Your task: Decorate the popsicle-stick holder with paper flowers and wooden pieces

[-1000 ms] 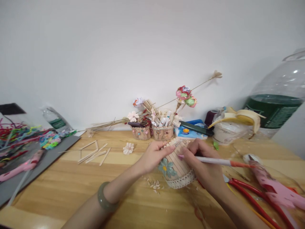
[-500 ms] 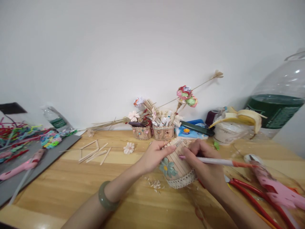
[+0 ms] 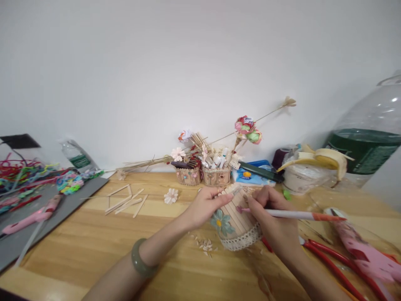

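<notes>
A small cup made of wooden craft sticks [image 3: 240, 221] is tilted in front of me, with a blue-green flower [image 3: 222, 223] on its side and a white lace band [image 3: 242, 240] along its lower edge. My left hand [image 3: 205, 205] grips the cup at its upper left, thumb on the sticks. Pinched in my right hand [image 3: 275, 215] is a white marker pen [image 3: 291, 214] with an orange end. Its pinkish-purple tip meets the sticks, where a small purple mark [image 3: 239, 209] shows.
Loose craft sticks [image 3: 125, 202] and a pale flower [image 3: 171, 196] lie to the left; wood chips [image 3: 205, 246] sit below the cup. Red-handled pliers [image 3: 335, 263] and a pink glue gun [image 3: 360, 246] are at right. Behind stand decorated pots [image 3: 217, 177], a banana peel [image 3: 326, 161] and a large bottle [image 3: 366, 142].
The pen tip has shifted slightly on the sticks, and a purple mark is now plainer there. Both hands keep their hold; the whole view has shifted a little.
</notes>
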The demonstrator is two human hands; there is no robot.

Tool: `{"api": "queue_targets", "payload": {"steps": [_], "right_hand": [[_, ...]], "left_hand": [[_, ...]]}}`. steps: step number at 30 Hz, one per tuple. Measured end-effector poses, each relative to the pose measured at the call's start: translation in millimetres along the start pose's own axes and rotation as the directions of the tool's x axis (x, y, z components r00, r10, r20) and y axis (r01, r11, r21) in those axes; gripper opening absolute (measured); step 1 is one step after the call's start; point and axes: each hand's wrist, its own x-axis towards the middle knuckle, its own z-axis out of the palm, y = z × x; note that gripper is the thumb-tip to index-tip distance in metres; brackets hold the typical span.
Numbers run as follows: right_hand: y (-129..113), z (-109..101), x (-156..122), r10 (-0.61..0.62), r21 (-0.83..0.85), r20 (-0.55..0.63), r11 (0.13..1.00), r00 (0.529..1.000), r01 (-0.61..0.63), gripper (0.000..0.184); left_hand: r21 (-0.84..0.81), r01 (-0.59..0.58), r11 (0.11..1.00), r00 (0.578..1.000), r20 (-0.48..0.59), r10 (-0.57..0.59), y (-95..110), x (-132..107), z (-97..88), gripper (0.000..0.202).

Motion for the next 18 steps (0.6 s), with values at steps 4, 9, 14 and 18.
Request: {"api": "queue_targets", "payload": {"steps": [4, 9, 14, 18], "right_hand": [[-1.0, -1.8, -0.8, -0.004, -0.016, 0.034, 1.000, 0.999, 0.004, 0.033], [1.1, -3.1, -1.8, 0.002, 0.010, 0.057, 1.000, 0.998, -0.002, 0.032], [1.8, -1.1, -1.7, 0.034, 0.066, 0.045, 0.997, 0.998, -0.037, 0.031], [-2.2, -3.2, 0.8, 0.052, 0.165, -0.057, 0.985, 0.997, -0.042, 0.035]], "left_hand": [[0.003, 0.001, 1.000, 1.000, -0.002, -0.001, -1.3, 0.8, -0.9, 0.044], [0.001, 0.003, 1.000, 1.000, 0.000, -0.003, -2.3, 1.2, 0.0, 0.044], [0.032, -0.001, 1.000, 1.000, 0.001, 0.001, -1.6, 0.2, 0.0, 0.042], [0.085, -0.036, 0.996, 0.996, 0.088, 0.029, 0.4, 1.3, -7.9, 0.043]]}}
